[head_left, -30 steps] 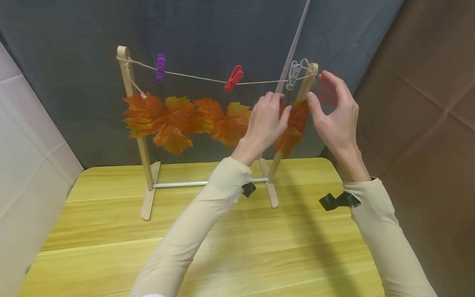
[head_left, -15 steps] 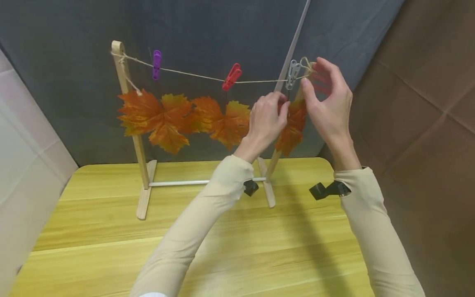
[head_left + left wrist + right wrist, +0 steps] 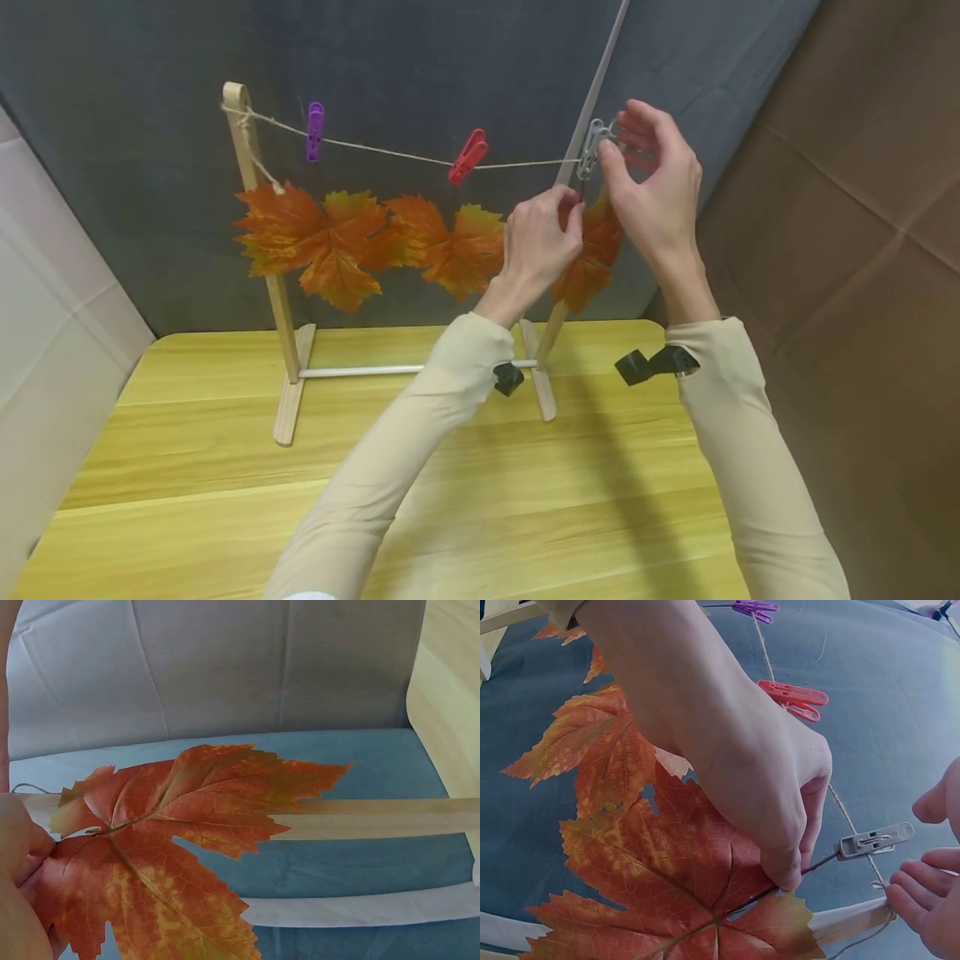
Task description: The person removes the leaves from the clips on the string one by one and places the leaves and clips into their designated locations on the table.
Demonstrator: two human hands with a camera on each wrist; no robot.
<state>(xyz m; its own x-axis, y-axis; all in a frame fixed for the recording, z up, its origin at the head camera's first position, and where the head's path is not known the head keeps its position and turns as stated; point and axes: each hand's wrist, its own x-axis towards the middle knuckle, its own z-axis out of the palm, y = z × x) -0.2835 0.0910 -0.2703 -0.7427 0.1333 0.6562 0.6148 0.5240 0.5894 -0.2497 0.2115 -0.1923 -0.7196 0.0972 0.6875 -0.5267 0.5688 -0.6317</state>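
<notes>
My left hand [image 3: 542, 242] pinches the dark stem of the right-hand leaf [image 3: 697, 900] between thumb and fingertips, just below the grey clothespin [image 3: 874, 841]. That clothespin is clipped on the string near the right post, and the stem runs up to it. Beside the clothespin, my right hand [image 3: 655, 179] is held with fingers and thumb apart; in the right wrist view a gap shows between them and the clothespin. A red clothespin [image 3: 468, 156] and a purple clothespin [image 3: 315, 132] sit farther left on the string, above two other orange leaves.
The wooden stand [image 3: 279, 308] with its white crossbar [image 3: 360, 371] stands at the back of the yellow wood-grain table [image 3: 225, 500]. Loose string hangs from its left post. A grey pole [image 3: 600, 75] slants behind the string. Cloth hangs behind and at both sides.
My right hand has moved left, from outside the right post to beside the grey clothespin. My left hand keeps its pinch on the stem. The view has shifted slightly.
</notes>
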